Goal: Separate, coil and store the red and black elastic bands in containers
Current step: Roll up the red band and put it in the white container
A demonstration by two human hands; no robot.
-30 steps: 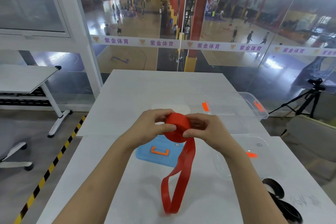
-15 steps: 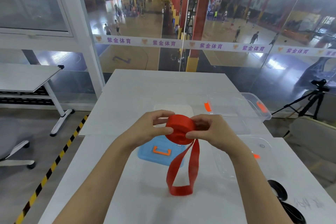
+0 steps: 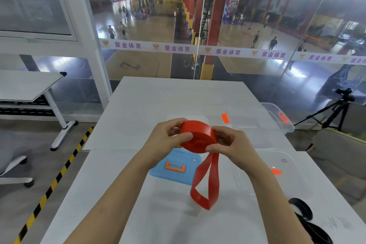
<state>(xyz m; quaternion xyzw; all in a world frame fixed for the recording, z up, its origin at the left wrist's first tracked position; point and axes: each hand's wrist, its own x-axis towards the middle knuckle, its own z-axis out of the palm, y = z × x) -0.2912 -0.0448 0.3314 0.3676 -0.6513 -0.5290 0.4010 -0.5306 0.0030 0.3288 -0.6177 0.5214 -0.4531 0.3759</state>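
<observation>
Both hands hold a red elastic band rolled into a thick coil above the white table. My left hand pinches the coil's left side, my right hand grips its right side. A short loose loop of the band hangs below the coil, just above the table. The black elastic band lies uncoiled at the table's right front edge, partly hidden by my right forearm. One clear container with orange latches stands behind the hands; another clear container sits to the right.
A blue lid with an orange handle lies flat under the hands. A camera tripod stands off the table's right side. A second table and a chair base are to the left, beyond yellow-black floor tape. Glass walls rise behind the table.
The hanging red tail has grown shorter as more of the band wound onto the coil, which looks thicker. The hands stayed at about the same place.
</observation>
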